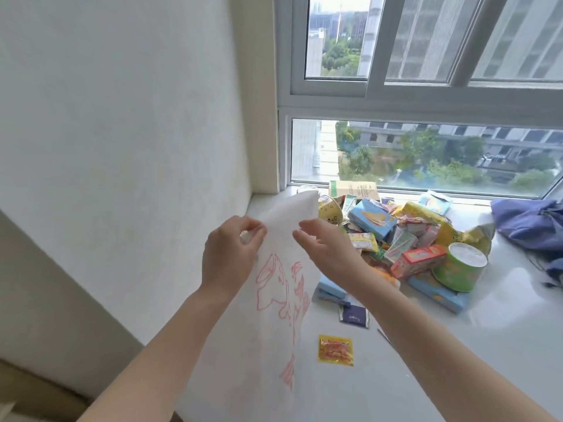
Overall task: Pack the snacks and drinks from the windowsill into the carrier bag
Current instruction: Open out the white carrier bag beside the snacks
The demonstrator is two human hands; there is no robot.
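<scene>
**Bag held up at the sill, mouth uppermost**

The white carrier bag hangs in front of the person, above the left end of the windowsill. Its long axis runs from about 12 o'clock down to 6 o'clock, leaning slightly, with the top edge pointing up toward the window. The left hand pinches the bag's left edge between thumb and curled fingers. The right hand closes its thumb and fingertips on the right edge, just across from the left.

Red line drawings and red characters run down the bag's face; they are too blurred to read.

The snacks lie heaped on the sill at 2 o'clock from the bag. Among them are a blue box with a picture of crisps and a green tub standing upright. A carton at the back carries print that cannot be made out. A yellow sachet and a dark sachet lie apart at 5 o'clock. A blue cloth bag slumps at 3 o'clock.
</scene>
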